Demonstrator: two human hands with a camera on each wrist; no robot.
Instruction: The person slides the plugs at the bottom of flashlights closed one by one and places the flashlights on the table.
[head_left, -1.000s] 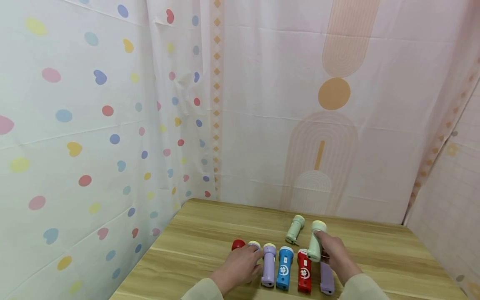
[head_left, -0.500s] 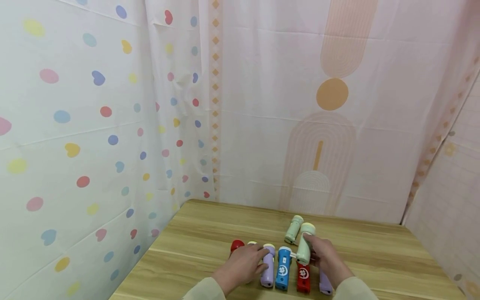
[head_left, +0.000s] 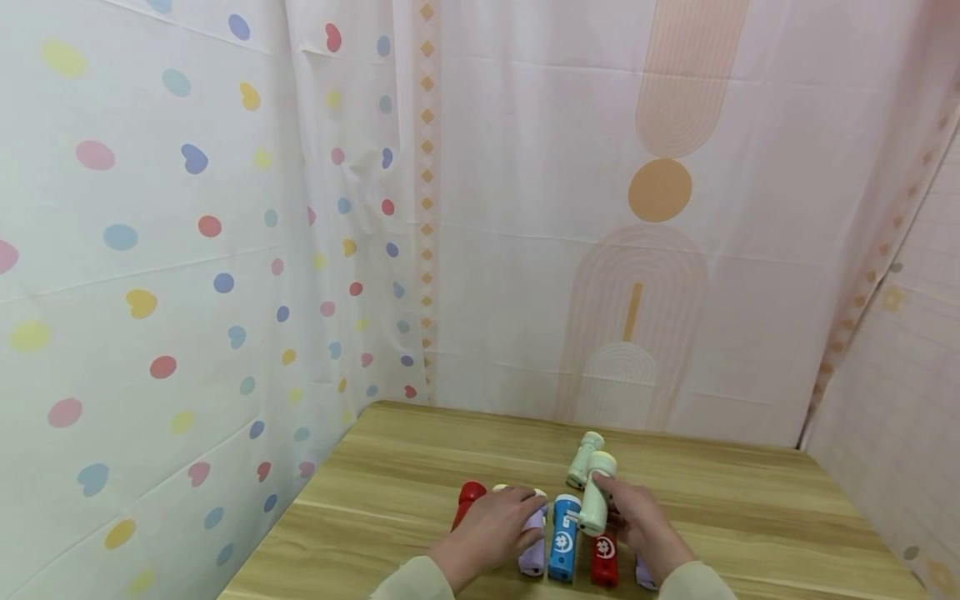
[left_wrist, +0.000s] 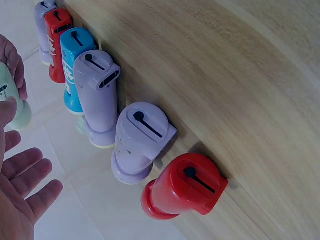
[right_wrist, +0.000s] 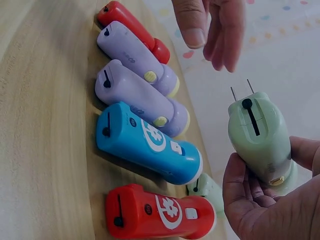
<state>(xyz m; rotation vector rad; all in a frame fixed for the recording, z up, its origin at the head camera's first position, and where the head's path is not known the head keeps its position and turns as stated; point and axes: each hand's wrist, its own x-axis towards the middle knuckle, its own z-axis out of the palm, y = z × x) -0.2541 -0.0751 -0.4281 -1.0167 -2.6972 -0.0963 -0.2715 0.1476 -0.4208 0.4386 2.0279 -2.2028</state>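
My right hand [head_left: 637,523] grips a light green flashlight [head_left: 594,507], raised above the row, with two metal plug prongs [right_wrist: 241,91] sticking out of its tail. My left hand [head_left: 489,532] hovers over the left end of the row, fingers extended and holding nothing; in the right wrist view a gap separates it from the green flashlight. Under and beside it lie a red flashlight [left_wrist: 185,185] and two purple flashlights [left_wrist: 132,140]. A blue flashlight [head_left: 562,546] and another red flashlight [head_left: 604,560] lie below the raised one. The right-hand purple flashlight [head_left: 645,573] is mostly hidden by my right hand.
A second green flashlight [head_left: 582,463] lies behind the row, partly overlapped by the held one in the head view. The wooden table [head_left: 420,442] ends against a patterned curtain [head_left: 510,250] at the back, with spotted cloth [head_left: 150,333] along the left.
My right hand has carried the green flashlight leftward, toward my left hand, and its prongs have come into view. My left hand has shifted slightly right, over the second purple flashlight.
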